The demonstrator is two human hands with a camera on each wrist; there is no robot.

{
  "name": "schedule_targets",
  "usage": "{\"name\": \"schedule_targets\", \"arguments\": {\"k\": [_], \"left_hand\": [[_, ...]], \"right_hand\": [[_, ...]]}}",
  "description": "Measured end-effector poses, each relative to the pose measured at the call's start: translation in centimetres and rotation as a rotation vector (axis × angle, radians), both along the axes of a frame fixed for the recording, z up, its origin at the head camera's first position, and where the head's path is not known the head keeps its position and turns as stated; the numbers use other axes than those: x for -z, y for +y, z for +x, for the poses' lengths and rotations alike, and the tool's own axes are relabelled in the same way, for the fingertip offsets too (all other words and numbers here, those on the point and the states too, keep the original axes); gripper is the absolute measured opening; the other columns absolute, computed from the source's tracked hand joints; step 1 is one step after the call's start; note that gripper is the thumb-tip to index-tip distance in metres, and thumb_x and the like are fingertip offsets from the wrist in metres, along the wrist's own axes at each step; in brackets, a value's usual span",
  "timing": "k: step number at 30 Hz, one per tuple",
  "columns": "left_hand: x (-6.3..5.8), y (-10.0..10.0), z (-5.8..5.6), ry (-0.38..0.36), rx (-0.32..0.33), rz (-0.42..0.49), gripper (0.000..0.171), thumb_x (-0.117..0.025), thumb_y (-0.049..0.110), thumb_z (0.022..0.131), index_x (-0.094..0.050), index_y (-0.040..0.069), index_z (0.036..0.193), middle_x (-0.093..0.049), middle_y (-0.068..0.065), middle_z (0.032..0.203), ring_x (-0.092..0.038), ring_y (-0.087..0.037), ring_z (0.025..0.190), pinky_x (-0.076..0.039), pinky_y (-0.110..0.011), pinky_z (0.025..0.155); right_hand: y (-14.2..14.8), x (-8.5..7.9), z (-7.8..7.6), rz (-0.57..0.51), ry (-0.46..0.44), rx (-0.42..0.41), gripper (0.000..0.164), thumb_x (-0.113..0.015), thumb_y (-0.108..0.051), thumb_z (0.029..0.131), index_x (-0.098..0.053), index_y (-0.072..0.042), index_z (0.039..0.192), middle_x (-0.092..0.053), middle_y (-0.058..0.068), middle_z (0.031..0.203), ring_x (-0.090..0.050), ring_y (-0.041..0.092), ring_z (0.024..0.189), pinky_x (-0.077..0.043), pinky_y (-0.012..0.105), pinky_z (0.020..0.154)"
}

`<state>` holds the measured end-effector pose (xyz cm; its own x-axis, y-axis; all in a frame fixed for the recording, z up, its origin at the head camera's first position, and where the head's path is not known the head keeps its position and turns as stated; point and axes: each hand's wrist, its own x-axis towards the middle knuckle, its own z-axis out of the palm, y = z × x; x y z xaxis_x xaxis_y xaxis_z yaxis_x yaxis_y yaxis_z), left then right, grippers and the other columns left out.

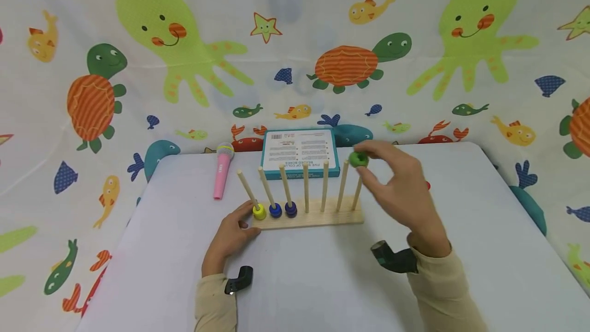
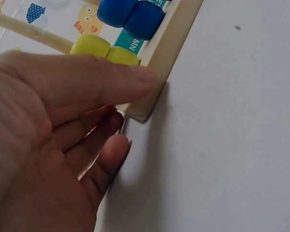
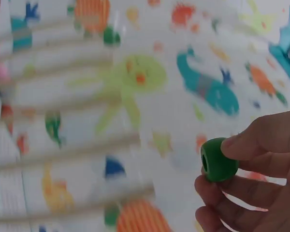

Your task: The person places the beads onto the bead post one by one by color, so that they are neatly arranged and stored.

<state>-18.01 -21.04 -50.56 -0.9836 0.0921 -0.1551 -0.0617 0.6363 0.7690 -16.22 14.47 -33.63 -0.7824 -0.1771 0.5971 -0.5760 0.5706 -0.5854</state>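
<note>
A wooden peg stand (image 1: 329,218) with several upright dowels lies across the table. Yellow beads (image 1: 259,212) sit on its leftmost peg, blue beads (image 1: 275,210) on the second, dark purple-blue beads (image 1: 291,209) on the third. My left hand (image 1: 232,237) grips the left end of the base, thumb (image 2: 111,82) along one side beside the yellow beads. Between thumb and fingers, my right hand (image 1: 401,188) pinches a green bead (image 1: 358,159) near the top of the rightmost peg. The bead's hole (image 3: 205,163) faces the pegs in the right wrist view.
Behind the stand lies a teal-and-white box (image 1: 299,150). A pink toy microphone (image 1: 223,170) rests to its left. Something small and red (image 1: 428,185) shows partly behind my right hand. A curtain (image 1: 286,55) printed with sea animals hangs at the table's back edge.
</note>
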Motion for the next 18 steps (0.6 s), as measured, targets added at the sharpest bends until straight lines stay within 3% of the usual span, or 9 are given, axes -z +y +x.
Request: {"name": "schedule_targets", "arguments": {"k": [3, 6, 12, 18], "left_hand": [[0.1, 0.0, 0.0, 0.01, 0.001, 0.005, 0.07, -0.076, 0.004, 0.085, -0.05, 0.005, 0.15, -0.043, -0.01, 0.16, -0.055, -0.024, 0.098, -0.045, -0.037, 0.084], [0.2, 0.1, -0.1, 0.017, 0.008, 0.012, 0.07, -0.077, 0.004, 0.085, -0.051, 0.005, 0.15, -0.043, -0.01, 0.159, -0.055, -0.024, 0.098, -0.045, -0.037, 0.084], [0.3, 0.1, -0.1, 0.019, 0.008, 0.003, 0.069, -0.077, 0.005, 0.085, -0.052, 0.007, 0.149, -0.045, -0.009, 0.158, -0.056, -0.023, 0.098, -0.045, -0.037, 0.084], [0.2, -0.2, 0.0, 0.01, -0.003, 0.004, 0.07, -0.077, 0.005, 0.085, -0.051, 0.008, 0.15, -0.045, -0.009, 0.158, -0.055, -0.024, 0.098, -0.045, -0.037, 0.083]], "right_hand": [[-3.3, -0.7, -0.7, 0.034, -0.019, -0.131, 0.033, -0.072, 0.003, 0.09, -0.068, -0.001, 0.122, -0.071, 0.008, 0.114, -0.063, 0.022, 0.105, -0.049, 0.037, 0.095], [-5.5, -0.4, -1.7, 0.051, -0.071, -0.186, 0.031, -0.071, 0.001, 0.091, -0.068, 0.001, 0.122, -0.071, 0.009, 0.113, -0.062, 0.021, 0.103, -0.051, 0.042, 0.091], [-6.8, 0.8, -3.0, 0.113, -0.088, -0.171, 0.029, -0.072, -0.001, 0.092, -0.069, 0.003, 0.12, -0.073, 0.011, 0.11, -0.064, 0.024, 0.101, -0.049, 0.044, 0.095], [-7.3, 0.8, -3.2, 0.177, -0.058, -0.17, 0.026, -0.072, -0.001, 0.091, -0.071, 0.003, 0.117, -0.074, 0.011, 0.109, -0.066, 0.026, 0.103, -0.045, 0.048, 0.101]]}}
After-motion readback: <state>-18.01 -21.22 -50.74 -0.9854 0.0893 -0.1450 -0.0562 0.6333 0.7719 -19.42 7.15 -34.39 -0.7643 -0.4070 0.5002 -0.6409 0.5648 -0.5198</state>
